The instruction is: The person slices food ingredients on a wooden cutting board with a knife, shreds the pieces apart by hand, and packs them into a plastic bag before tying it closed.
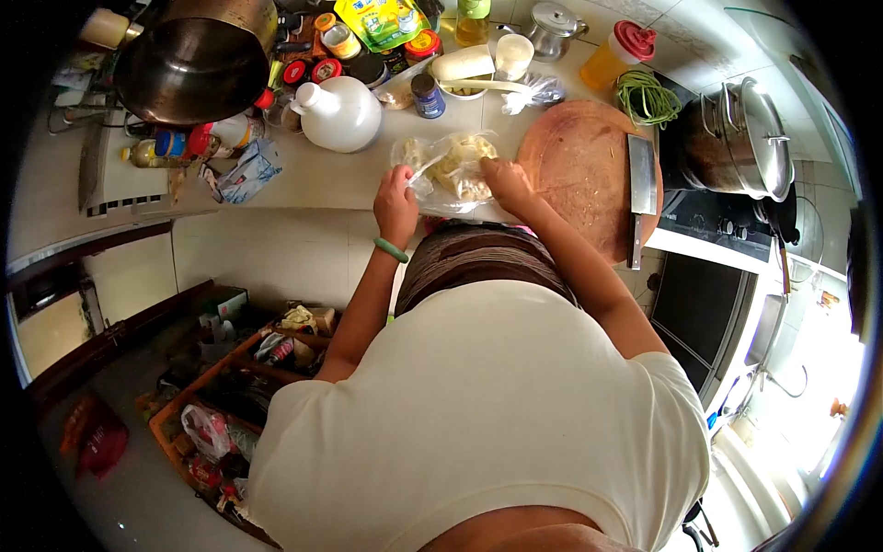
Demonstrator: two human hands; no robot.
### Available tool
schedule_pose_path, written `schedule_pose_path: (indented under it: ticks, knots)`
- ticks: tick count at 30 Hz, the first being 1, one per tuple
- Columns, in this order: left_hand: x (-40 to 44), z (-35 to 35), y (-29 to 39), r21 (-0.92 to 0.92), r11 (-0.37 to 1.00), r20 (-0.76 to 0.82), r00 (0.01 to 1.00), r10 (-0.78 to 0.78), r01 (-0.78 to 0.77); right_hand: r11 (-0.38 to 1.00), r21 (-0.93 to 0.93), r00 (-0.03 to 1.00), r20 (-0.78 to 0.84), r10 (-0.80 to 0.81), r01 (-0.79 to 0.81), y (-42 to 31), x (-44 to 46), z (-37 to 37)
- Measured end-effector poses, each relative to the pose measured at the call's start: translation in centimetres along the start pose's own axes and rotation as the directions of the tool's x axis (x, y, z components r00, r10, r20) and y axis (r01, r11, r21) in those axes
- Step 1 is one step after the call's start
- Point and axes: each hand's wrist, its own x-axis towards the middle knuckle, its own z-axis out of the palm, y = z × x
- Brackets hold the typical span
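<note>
A clear plastic bag (425,191) with pale yellow pieces of food (464,164) in it lies at the front of the counter, before my body. My left hand (396,201), with a green bangle at the wrist, is closed on the bag's left edge. At the bag's right side, my right hand (507,184) has its fingers curled against the plastic, gripping it; the fingertips are partly hidden. To the right of that hand is a round wooden chopping board (579,175), with a cleaver (642,179) lying along its right edge.
A white jug (342,115), a dark blue-lidded jar (428,96) and several condiment jars stand behind the bag. Green beans (647,98) lie behind the board. A large steel pot (736,138) stands on the stove at right. A big pan (193,74) sits at left.
</note>
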Motion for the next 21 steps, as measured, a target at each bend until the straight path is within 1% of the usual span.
schedule_pose_path:
  ticks: [1, 2, 3, 4, 5, 7, 8, 9, 10, 11, 12, 13, 14, 15, 16, 17, 18, 20, 21]
  knots:
    - [0.2, -0.1, 0.4, -0.081, 0.996, 0.009, 0.999, -0.043, 0.044, 0.993, 0.117, 1.0, 0.003, 0.019, -0.019, -0.5, 0.5, 0.1]
    - [0.4, -0.2, 0.4, -0.084, 0.996, 0.01, 0.999, -0.04, 0.04, 0.972, 0.232, 0.999, 0.008, 0.037, -0.038, -1.1, 1.1, 0.4]
    - [0.7, -0.3, 0.4, -0.092, 0.994, -0.049, 0.997, 0.062, -0.066, 0.944, 0.327, 0.993, -0.121, -0.008, 0.047, -2.5, 0.7, -0.3]
    - [0.8, -0.3, 0.4, -0.094, 0.981, -0.107, 0.981, 0.16, -0.17, 0.921, 0.387, 0.987, -0.161, 0.019, 0.045, -3.5, 0.8, -0.4]
    - [0.8, -0.1, 0.7, -0.097, 0.981, -0.103, 0.982, 0.159, -0.169, 0.915, 0.4, 0.988, -0.153, 0.007, 0.056, -3.4, 1.1, 0.4]
    - [1.3, 0.2, 1.3, -0.022, 0.996, -0.166, 0.982, 0.087, -0.091, 0.909, 0.41, 0.989, -0.15, -0.01, 0.071, -2.7, 1.2, 1.2]
    - [1.5, -0.1, 1.4, -0.021, 0.996, -0.167, 0.982, 0.088, -0.092, 0.909, 0.414, 0.997, -0.071, -0.023, 0.051, -2.0, 0.8, 1.3]
    - [1.9, -0.9, 1.9, -0.015, 0.999, -0.027, 0.999, -0.039, 0.039, 0.908, 0.417, 0.999, 0.008, -0.036, 0.029, -1.5, 0.4, 1.2]
    - [2.1, -1.3, 2.1, 0.008, 0.986, 0.112, 0.979, -0.169, 0.169, 0.908, 0.418, 0.999, 0.009, -0.036, 0.029, -1.1, -0.3, 1.0]
    - [2.2, -1.3, 1.8, 0.007, 0.985, 0.113, 0.979, -0.169, 0.17, 0.902, 0.427, 0.997, -0.073, -0.027, 0.056, -0.8, -1.4, 0.5]
    - [2.5, -1.2, 1.2, -0.396, 0.879, 0.135, 0.964, -0.23, 0.265, 0.898, 0.432, 0.988, -0.155, -0.018, 0.084, -0.6, -2.4, -0.1]
    - [2.8, -1.4, 1.0, -0.725, 0.612, 0.18, 0.945, -0.275, 0.316, 0.934, 0.346, 0.983, -0.182, -0.022, 0.085, -1.0, -3.4, -1.8]
    - [3.1, -1.7, 0.9, -0.727, 0.61, 0.178, 0.944, -0.276, 0.316, 0.935, 0.344, 0.983, -0.181, -0.024, 0.086, -0.9, -3.8, -2.2]
    - [3.4, -2.5, 1.3, -0.808, 0.488, 0.228, 0.939, -0.256, 0.33, 0.97, 0.23, 0.992, -0.087, 0.097, -0.074, -0.9, -4.1, -2.4]
    - [3.7, -3.2, 1.4, -0.869, 0.358, 0.273, 0.934, -0.229, 0.342, 0.969, 0.101, 0.974, -0.009, 0.226, -0.224, -0.8, -4.2, -2.4]
    - [3.8, -3.5, 1.1, -0.918, 0.236, 0.292, 0.945, -0.147, 0.32, 0.988, -0.128, 0.995, -0.055, 0.08, -0.087, 0.1, -4.3, -1.5]
    - [3.8, -3.8, 1.0, -0.917, 0.239, 0.289, 0.946, -0.149, 0.318, 0.989, -0.125, 0.995, -0.056, 0.077, -0.084, -0.1, -4.2, -1.4]
    - [4.1, -4.3, 0.9, -0.939, 0.128, 0.291, 0.935, -0.2, 0.32, 0.915, -0.403, 0.997, 0.058, 0.048, -0.02, -0.3, -4.1, -1.4]
    - [4.3, -4.7, 0.7, -0.939, 0.13, 0.29, 0.937, -0.198, 0.318, 0.915, -0.403, 0.997, 0.055, 0.047, -0.021, -0.3, -3.9, -1.8]
